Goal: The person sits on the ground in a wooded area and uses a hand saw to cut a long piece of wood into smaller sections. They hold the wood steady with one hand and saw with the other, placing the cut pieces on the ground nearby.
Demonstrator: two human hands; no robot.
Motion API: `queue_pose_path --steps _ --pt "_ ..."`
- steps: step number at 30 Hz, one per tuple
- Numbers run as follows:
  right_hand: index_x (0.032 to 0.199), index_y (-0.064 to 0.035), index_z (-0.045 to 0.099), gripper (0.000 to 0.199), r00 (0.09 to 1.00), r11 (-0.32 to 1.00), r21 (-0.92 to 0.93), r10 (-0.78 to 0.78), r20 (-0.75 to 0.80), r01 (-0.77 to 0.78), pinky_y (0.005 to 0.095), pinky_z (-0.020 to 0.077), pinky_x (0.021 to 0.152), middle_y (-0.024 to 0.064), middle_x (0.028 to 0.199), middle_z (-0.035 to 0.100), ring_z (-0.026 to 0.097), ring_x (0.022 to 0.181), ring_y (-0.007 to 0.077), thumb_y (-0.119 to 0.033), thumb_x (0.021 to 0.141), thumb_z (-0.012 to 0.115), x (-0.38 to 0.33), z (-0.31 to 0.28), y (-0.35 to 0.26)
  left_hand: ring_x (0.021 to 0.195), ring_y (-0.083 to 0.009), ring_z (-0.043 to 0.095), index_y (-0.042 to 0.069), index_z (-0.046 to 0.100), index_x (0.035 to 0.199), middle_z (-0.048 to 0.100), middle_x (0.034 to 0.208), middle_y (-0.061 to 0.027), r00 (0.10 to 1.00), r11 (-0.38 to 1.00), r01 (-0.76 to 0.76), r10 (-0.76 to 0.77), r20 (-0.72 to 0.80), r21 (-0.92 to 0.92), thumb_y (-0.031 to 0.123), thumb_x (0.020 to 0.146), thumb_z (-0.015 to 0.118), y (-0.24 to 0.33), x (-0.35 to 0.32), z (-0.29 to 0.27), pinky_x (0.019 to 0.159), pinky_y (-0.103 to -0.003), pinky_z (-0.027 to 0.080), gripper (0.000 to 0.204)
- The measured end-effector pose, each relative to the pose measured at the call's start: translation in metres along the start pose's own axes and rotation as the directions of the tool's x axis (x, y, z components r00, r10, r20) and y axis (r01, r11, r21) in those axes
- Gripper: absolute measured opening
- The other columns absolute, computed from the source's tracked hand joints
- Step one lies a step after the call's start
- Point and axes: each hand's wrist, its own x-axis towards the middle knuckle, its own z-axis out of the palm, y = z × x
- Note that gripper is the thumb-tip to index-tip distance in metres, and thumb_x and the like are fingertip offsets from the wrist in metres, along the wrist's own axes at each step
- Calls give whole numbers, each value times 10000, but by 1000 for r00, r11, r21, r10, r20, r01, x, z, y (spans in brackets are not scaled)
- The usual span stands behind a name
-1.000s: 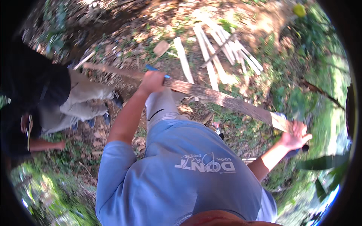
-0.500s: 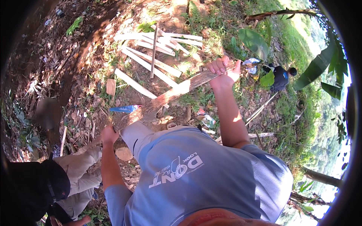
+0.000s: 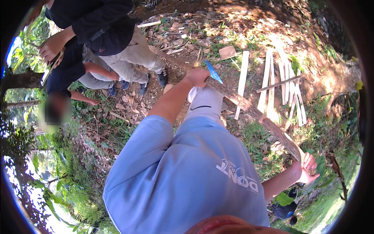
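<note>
On a sunlit, leaf-strewn slope (image 3: 124, 99), you hold a long, rough brown plank (image 3: 269, 121) out in front of you with both hands. Its long axis runs slantwise across your body: one end points to the upper left, beside the legs of a person in a dark top (image 3: 99, 23), the other to the lower right, off your right side. Your left hand (image 3: 198, 77) is closed at the plank's near edge, its grip tight around the wood, though the fingertips are hidden from view. Your right hand (image 3: 306, 169) has the lower-right end, fingers curled over it and thumb extended outward, away from the wood.

The plank crosses beyond your pale trouser leg (image 3: 204, 103); whether the two touch cannot be told. Just beside your left hand, at the far edge of the wood, shows a pointed blue object (image 3: 214, 72). Past the plank, pale wooden strips (image 3: 242, 84) lie on the ground, most of them pointing away from you, with a thin dark stick (image 3: 278, 84) across several. A flat tan piece (image 3: 228, 52) lies near them.
</note>
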Motion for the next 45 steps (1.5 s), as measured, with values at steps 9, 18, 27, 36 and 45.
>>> queue_pose_path --steps 9,18,27,36,45 --pt "710 -166 338 551 952 973 -47 230 200 -225 394 317 635 24 583 266 320 557 190 -611 1030 400 16 -5 -28 1056 -398 702 90 700 1048 734 1029 -170 984 995 24 -41 -171 -99 167 760 760 3 -14 16 929 -528 554 304" --pt "732 -116 369 535 935 955 -271 203 292 -122 429 353 723 90 717 361 393 699 244 -562 1026 387 20 60 2 1270 -389 609 14 586 1323 645 1274 -197 838 949 83 -231 -495 -303 130 862 698 -9 -22 6 1081 -501 498 488" --pt "781 -109 347 536 882 967 -235 193 430 -97 414 316 753 58 752 304 348 751 231 -522 1010 599 13 115 89 1476 -426 486 -21 554 1461 519 1558 -272 685 609 633 -729 -22 -478 188 879 659 -56 -150 90 1185 -506 459 627" --pt "788 -120 397 398 945 978 -202 117 305 -56 329 289 703 10 732 335 349 711 162 -265 1110 578 -33 156 114 1132 -249 753 112 754 1321 761 1320 -115 297 229 954 -626 721 -194 441 1047 546 -97 -351 209 1019 -456 570 475" --pt "766 -125 355 398 891 974 -186 196 410 -129 349 299 689 16 745 369 375 714 165 -228 1103 541 1 124 119 883 -305 783 29 800 1020 783 951 -199 694 698 712 -682 233 -75 355 962 652 -130 -318 207 780 -452 619 363"
